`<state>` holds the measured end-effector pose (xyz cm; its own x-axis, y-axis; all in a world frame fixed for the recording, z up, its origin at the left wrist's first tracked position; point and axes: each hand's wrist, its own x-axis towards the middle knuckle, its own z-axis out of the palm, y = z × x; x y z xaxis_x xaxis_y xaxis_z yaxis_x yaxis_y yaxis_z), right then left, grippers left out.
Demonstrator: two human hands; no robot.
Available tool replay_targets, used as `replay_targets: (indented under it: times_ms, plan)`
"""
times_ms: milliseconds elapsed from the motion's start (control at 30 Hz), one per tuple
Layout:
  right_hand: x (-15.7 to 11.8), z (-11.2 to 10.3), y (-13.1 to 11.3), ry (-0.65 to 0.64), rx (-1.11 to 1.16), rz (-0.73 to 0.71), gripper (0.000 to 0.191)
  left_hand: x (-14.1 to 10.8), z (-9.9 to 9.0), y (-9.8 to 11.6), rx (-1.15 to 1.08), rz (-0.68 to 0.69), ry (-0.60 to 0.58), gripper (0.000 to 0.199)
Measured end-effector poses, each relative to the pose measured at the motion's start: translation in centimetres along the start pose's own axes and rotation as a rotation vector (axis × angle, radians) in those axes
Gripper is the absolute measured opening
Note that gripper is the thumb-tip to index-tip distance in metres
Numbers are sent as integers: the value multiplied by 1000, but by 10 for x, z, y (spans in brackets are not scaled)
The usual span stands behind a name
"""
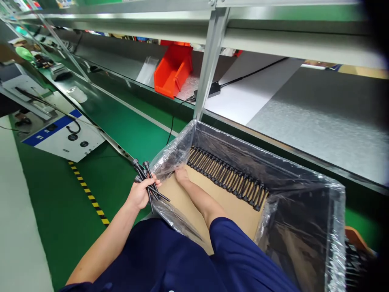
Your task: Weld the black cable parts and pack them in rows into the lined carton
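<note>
My left hand (140, 194) is closed round several black rod-like parts (148, 174) with round heads, held by the near left rim of a plastic-lined box (304, 184). Inside the box my right hand (181, 174) reaches down to the cardboard sheet (209, 194) near the left end. Its fingers are mostly hidden, with a small dark tip showing just left of them. Along the far side of the cardboard lies a row of similar black parts (225, 174), set side by side.
An orange-red bin (174, 71) and a black adapter (214, 89) with a cable sit on the shelf behind the box. A metal post (209, 56) rises at the box's far left corner. White equipment (69, 138) stands at the left. Black parts lie at the lower right.
</note>
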<state>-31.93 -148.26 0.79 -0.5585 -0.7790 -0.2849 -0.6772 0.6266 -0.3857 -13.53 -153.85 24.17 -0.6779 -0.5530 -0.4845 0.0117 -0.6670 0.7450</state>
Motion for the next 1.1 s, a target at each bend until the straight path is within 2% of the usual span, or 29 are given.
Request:
replay_targets:
  times_ms: [133,267,400,533,700,867,1000,1100]
  plan:
    - [-5,-1,0,-31,-125,-35,37,-8,-17,4,-33,27,27,22]
    - [-34,9,0,-114,-182,-171,27,-6,-30,3,-33,36,56,23]
    - [-56,25,-8,-113,-203,-397,28,-1,-33,-1,-25,8,44,22]
    - [-54,40,-23,-71,-202,-477,32,1,-31,-2,-9,7,20,22]
    - [-47,53,-35,-25,-192,-485,32,-1,-30,-1,-9,-54,25,25]
    - [-48,53,-42,-26,-109,-391,28,1,-25,-2,17,-41,23,26]
    - [-54,40,-45,-15,132,-242,29,4,-20,-2,39,-48,27,27]
    - [-67,16,-43,52,421,-98,25,7,-17,-3,40,-35,54,31]
